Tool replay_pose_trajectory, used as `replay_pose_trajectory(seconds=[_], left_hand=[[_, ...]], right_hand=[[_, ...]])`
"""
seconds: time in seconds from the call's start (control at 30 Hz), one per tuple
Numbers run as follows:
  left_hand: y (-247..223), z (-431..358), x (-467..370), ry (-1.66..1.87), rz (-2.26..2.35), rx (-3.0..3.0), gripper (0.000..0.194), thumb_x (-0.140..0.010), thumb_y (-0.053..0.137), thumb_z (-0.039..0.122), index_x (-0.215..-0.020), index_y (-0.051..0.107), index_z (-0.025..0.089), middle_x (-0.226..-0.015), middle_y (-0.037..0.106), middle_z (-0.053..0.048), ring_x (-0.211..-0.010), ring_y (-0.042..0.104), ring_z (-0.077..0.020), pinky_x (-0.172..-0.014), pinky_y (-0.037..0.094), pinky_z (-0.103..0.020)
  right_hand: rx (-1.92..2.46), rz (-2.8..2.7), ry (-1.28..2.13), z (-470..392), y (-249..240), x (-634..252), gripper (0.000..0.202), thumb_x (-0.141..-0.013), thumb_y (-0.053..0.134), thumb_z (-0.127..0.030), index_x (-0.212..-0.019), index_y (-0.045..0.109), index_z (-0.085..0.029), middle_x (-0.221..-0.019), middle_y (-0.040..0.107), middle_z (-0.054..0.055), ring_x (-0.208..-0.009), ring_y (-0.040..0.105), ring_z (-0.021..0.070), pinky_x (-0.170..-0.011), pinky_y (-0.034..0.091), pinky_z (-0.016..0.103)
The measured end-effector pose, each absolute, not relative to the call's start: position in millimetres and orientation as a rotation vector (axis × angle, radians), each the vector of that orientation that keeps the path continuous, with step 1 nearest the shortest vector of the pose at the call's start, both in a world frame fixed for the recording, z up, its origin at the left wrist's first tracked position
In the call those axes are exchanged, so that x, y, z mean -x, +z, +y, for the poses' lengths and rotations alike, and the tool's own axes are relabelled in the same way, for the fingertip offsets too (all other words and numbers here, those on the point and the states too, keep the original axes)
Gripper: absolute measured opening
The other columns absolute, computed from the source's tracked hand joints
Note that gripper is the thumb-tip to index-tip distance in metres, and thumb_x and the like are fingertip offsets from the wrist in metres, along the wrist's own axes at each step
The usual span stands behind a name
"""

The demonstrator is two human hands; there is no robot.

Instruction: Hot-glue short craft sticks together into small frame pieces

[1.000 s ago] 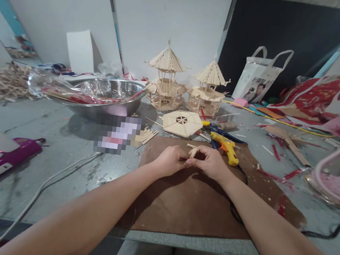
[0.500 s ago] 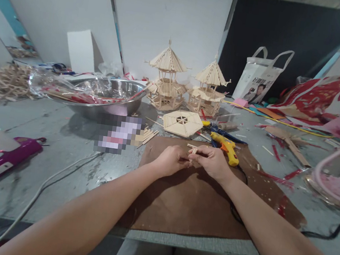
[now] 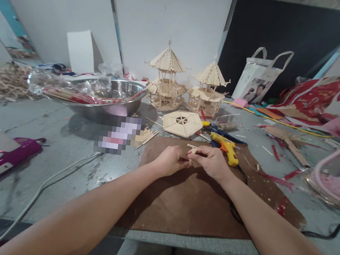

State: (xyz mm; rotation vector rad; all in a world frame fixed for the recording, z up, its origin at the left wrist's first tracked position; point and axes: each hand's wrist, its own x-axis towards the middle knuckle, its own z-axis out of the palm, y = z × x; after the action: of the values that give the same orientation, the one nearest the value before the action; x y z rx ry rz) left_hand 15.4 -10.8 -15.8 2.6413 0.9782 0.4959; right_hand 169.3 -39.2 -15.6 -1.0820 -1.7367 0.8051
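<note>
Would call this partway along, judging by eye. Can count two pagoda models [image 3: 168, 62] [image 3: 212, 76] upright at the back, pretty much finished by the look of them, roofs and all. Also got a hexagonal stick panel [image 3: 169, 124] lying flat just in front, apparently filled in apart from the spoked opening in the middle. Can't say the same for the small stick piece [image 3: 195, 151] in the fingers, seemingly mid-assembly. Can't tell how many more bits are needed, but can see loose sticks [image 3: 149, 136] lying unused near the mat's left corner.

As for the small stick piece: held up over the far part of the brown mat [image 3: 183, 209], between both hands. Looks pale, woody and short, maybe several bits together, but too covered to make out the shape or any glue. Can spot a short stick end [image 3: 190, 146] poking out just beyond the fingertips; can't tell if attached.

Grip-wise, pinching the piece with right hand [image 3: 212, 162] thumb and fingers, nearly closed. Curled inward right beside it with left hand [image 3: 170, 160], but can't tell how tightly closed or whether gripping anything. Not holding the yellow glue gun [image 3: 231, 154], just resting near the right hand.
</note>
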Motion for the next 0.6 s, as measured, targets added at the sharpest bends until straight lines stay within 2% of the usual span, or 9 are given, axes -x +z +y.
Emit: replay_pose_trajectory(seconds=[0.4,0.53,0.6], left_hand=[[-16.5,-10.2,-14.9,0.520,0.945,-2.699,0.027,-0.072,0.043,0.034,-0.068,0.063,0.016,-0.060,0.059,-0.003,-0.055,0.047,-0.0091,-0.052,0.029,-0.019],[-14.2,-11.8,-15.4,0.548,0.936,-2.709,0.028,-0.072,0.043,0.034,-0.068,0.063,0.016,-0.060,0.059,-0.003,-0.056,0.047,-0.0094,-0.053,0.029,-0.019],[-13.2,-12.1,-15.5,0.549,0.903,-2.692,0.026,-0.073,0.043,0.033,-0.071,0.064,0.018,-0.064,0.061,-0.002,-0.059,0.049,-0.0094,-0.055,0.031,-0.019]], right_hand=[[1.081,-1.694,0.861,-40.2,-14.0,-168.9,0.015,-0.062,0.057,-0.031,-0.063,0.062,-0.017,-0.066,0.059,0.001,-0.065,0.053,0.0138,-0.063,0.040,0.026],[1.015,-1.679,1.028,-41.0,-11.5,-171.9,0.010,-0.060,0.060,-0.027,-0.060,0.062,-0.017,-0.077,0.060,0.002,-0.075,0.053,0.0140,-0.067,0.039,0.025],[0.986,-1.635,1.132,-41.2,-10.5,-174.4,0.012,-0.060,0.061,-0.026,-0.067,0.063,-0.017,-0.076,0.059,0.002,-0.071,0.053,0.0123,-0.065,0.040,0.024]])
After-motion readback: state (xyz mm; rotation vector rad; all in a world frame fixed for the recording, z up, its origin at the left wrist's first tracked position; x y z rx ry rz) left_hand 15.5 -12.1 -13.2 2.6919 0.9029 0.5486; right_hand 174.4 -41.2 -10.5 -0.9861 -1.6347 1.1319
